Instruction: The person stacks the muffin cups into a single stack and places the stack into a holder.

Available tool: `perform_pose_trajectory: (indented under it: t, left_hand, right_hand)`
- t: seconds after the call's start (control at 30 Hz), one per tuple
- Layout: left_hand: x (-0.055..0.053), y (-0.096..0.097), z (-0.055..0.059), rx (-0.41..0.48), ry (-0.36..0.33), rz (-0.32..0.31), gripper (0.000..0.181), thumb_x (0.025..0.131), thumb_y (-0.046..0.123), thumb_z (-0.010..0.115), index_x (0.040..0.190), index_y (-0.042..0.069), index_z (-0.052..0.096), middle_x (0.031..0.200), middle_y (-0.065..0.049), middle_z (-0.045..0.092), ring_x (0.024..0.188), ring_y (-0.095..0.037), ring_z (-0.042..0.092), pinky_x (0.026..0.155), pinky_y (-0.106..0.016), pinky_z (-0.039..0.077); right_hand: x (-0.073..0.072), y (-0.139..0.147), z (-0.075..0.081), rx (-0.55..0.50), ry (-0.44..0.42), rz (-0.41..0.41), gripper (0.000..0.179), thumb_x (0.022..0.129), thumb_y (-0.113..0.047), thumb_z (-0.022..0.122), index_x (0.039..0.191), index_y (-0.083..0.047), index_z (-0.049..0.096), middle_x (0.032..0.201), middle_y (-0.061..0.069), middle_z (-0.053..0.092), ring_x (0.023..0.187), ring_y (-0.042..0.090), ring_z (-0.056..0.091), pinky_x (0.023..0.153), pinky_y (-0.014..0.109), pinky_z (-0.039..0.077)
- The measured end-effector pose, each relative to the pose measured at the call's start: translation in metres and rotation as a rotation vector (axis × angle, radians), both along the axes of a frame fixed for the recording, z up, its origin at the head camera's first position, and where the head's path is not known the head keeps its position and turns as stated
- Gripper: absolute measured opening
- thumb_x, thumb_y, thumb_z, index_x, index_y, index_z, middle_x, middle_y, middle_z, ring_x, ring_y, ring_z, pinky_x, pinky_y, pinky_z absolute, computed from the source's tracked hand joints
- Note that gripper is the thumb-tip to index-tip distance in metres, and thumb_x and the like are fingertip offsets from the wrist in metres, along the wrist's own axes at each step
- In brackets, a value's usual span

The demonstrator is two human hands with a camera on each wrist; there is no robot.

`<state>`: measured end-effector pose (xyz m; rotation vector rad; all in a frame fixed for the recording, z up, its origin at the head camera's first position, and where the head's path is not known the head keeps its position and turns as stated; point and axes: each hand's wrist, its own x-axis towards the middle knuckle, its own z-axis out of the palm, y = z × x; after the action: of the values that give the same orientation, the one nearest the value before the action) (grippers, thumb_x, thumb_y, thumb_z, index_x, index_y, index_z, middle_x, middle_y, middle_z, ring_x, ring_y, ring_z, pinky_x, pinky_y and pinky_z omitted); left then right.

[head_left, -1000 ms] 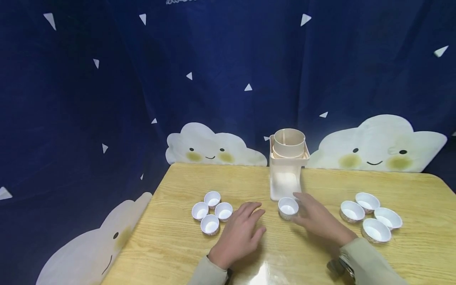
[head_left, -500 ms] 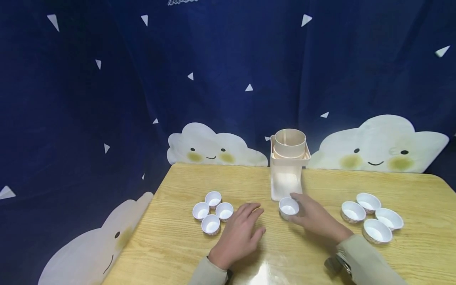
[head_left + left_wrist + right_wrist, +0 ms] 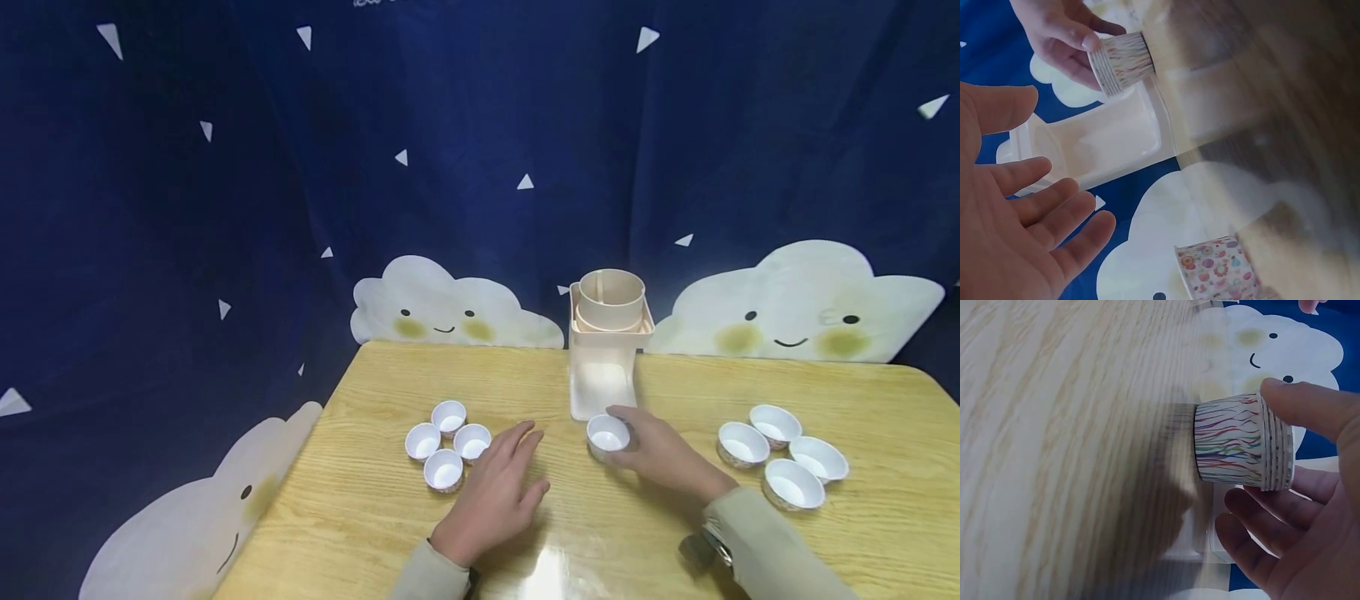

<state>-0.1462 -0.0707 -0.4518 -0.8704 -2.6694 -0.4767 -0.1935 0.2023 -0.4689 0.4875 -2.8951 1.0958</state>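
A stack of nested paper baking cups, wavy coloured stripes on its side and several white rims showing, stands upright on the table. My right hand grips it near the rims, thumb on one side and fingers on the other. Left of the stack, my left hand is held over the table with spread fingers and nothing in them. That hand is nearest to a cluster of white-lined baking cups. One floral-printed baking cup shows in the left wrist view.
Behind the stack stands a beige plastic holder with a round cylinder on top. Several larger baking cups cluster at the right of the wooden table. A dark blue curtain with cloud prints hangs behind.
My right hand's fingers and thumb have come in around the stack of baking cups. The left hand has drawn slightly to the left. The other cups stay in place.
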Motion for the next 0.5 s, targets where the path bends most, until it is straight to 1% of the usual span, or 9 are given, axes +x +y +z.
perform_pose_trajectory:
  t: [0.17, 0.37, 0.5]
  left_hand:
    - [-0.0003, -0.0011, -0.0014, -0.007, -0.020, -0.003, 0.056, 0.093, 0.031, 0.065, 0.142, 0.007, 0.050, 0.149, -0.011, 0.050, 0.134, -0.026, 0.052, 0.106, -0.042, 0.048]
    - [-0.0001, -0.0038, -0.0031, -0.021, -0.021, 0.001, 0.056, 0.093, 0.031, 0.065, 0.141, 0.008, 0.050, 0.149, -0.011, 0.050, 0.134, -0.026, 0.052, 0.107, -0.041, 0.048]
    - [-0.0009, -0.0062, -0.0030, -0.021, -0.036, 0.011, 0.056, 0.093, 0.032, 0.065, 0.141, 0.009, 0.050, 0.149, -0.010, 0.050, 0.134, -0.025, 0.052, 0.106, -0.041, 0.048]
  right_hand:
    - [-0.0014, -0.0007, -0.0023, -0.006, -0.009, -0.017, 0.067, 0.082, -0.030, 0.080, 0.134, 0.003, 0.054, 0.130, 0.024, 0.063, 0.120, 0.042, 0.059, 0.101, 0.059, 0.046]
    - [-0.0027, -0.0014, -0.0055, -0.005, -0.014, -0.034, 0.066, 0.082, -0.032, 0.080, 0.134, 0.001, 0.056, 0.131, 0.023, 0.063, 0.122, 0.042, 0.058, 0.102, 0.059, 0.045]
    - [-0.0021, -0.0020, -0.0050, -0.016, -0.016, -0.036, 0.066, 0.081, -0.032, 0.080, 0.133, 0.001, 0.056, 0.131, 0.023, 0.063, 0.123, 0.043, 0.058, 0.103, 0.059, 0.044]
